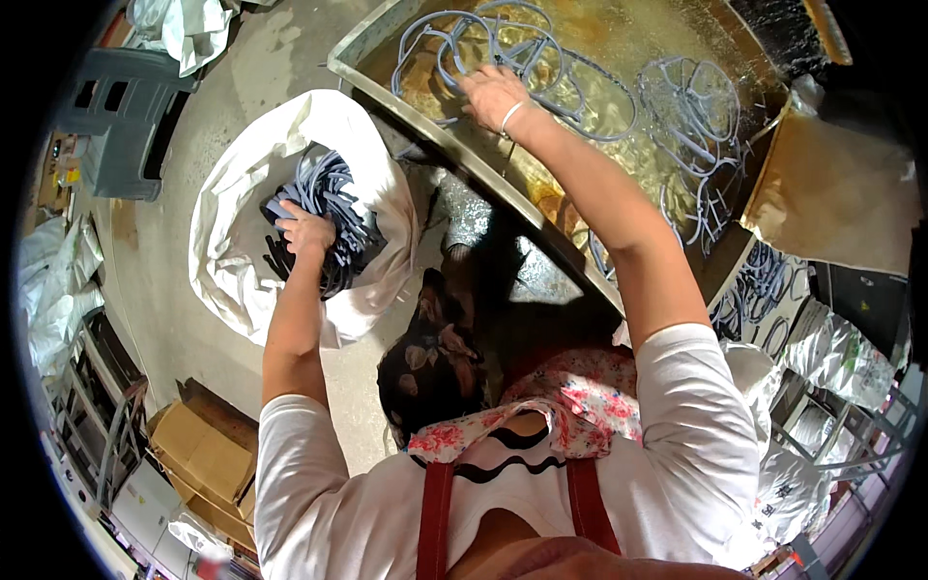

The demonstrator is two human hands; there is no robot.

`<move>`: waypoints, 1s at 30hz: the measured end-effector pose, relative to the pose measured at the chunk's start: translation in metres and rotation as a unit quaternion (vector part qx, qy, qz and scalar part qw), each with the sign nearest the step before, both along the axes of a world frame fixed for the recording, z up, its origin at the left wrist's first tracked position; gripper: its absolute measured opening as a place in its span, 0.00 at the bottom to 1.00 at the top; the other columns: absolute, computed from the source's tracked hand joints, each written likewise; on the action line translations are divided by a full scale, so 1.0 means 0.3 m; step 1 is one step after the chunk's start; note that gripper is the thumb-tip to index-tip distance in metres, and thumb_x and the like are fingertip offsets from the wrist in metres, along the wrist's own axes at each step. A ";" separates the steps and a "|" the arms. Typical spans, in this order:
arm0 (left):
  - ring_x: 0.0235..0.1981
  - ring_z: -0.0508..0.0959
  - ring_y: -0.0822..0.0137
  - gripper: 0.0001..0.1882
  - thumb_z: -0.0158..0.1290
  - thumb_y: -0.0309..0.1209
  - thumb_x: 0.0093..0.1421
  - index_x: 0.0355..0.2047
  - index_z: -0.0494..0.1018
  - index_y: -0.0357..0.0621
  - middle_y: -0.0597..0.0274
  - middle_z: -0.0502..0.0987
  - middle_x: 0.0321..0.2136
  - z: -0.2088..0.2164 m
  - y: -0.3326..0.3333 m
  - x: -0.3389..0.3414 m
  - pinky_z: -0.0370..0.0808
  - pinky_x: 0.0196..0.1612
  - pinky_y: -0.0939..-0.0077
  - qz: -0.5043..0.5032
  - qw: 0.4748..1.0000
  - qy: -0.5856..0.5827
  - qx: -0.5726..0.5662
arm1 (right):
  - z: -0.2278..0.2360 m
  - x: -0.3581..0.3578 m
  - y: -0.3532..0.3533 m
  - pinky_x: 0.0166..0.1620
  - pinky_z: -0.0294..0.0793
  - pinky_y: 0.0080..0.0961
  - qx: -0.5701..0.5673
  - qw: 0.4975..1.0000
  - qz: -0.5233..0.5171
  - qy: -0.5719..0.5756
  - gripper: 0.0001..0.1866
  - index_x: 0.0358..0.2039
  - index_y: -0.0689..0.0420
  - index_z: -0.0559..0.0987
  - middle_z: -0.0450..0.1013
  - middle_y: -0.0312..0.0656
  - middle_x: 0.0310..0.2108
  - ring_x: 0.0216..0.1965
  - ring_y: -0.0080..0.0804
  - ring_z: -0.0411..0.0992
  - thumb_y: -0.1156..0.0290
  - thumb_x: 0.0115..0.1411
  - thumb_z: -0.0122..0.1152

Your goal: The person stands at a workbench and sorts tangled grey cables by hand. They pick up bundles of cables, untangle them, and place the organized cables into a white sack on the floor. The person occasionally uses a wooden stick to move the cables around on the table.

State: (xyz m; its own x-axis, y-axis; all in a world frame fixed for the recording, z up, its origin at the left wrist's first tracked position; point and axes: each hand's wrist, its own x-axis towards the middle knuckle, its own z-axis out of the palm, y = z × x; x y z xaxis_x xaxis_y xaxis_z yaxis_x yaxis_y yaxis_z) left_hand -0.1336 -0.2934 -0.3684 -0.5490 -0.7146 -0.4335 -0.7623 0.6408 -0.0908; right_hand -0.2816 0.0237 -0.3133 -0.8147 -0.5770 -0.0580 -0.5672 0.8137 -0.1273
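My left hand reaches into a wide white sack on the floor. Its fingers lie spread across a thick bundle of grey rubbery strips inside; their tips are partly lost among the strips. Over the near left corner of a metal tank filled with shallow liquid, my right hand has its fingers curled at grey looped strips. Part of that grip is hidden under the hand. A white band circles my right wrist. Another tangle of grey strips lies in the tank further right.
A dark grey plastic stool stands at the upper left. Cardboard boxes are at the lower left. Brown cardboard covers the tank's right side, above more strips and silvery white bags. The tank's metal rim runs between my arms.
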 end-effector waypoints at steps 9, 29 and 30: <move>0.59 0.51 0.48 0.55 0.55 0.52 0.48 0.61 0.25 0.57 0.40 0.34 0.61 -0.033 -0.027 0.015 0.52 0.57 0.54 -0.010 1.000 0.005 0.000 | -0.181 -0.005 0.136 0.59 0.46 0.37 0.233 0.968 0.026 -0.087 0.17 0.44 0.53 0.72 0.70 0.38 0.46 0.50 0.36 0.66 0.70 0.58 0.37; 0.39 0.74 0.57 0.31 0.59 0.38 0.45 0.42 0.66 0.22 0.45 0.73 0.38 0.247 0.979 -0.318 0.70 0.45 0.70 -0.315 0.836 0.102 0.438 | 0.013 0.653 0.628 0.44 0.65 0.28 -0.047 0.998 -0.011 -0.037 0.07 0.28 0.57 0.71 0.68 0.42 0.28 0.36 0.39 0.67 0.67 0.54 0.50; 0.37 0.75 0.57 0.29 0.60 0.38 0.45 0.39 0.68 0.23 0.44 0.74 0.36 0.063 1.016 -0.335 0.71 0.43 0.70 -0.310 0.834 0.098 0.446 | 0.029 0.664 0.630 0.44 0.65 0.28 -0.051 0.998 -0.002 -0.037 0.07 0.29 0.57 0.70 0.68 0.43 0.29 0.37 0.39 0.66 0.67 0.54 0.50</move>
State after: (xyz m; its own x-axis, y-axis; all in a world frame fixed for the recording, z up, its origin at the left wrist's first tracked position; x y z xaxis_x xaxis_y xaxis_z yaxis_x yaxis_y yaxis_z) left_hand -0.2342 0.0115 -0.3496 -0.8156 0.2910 -0.5001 -0.2044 0.6638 0.7195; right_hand -0.0824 0.2126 -0.3045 -0.8131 -0.5791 -0.0590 -0.5496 0.7972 -0.2499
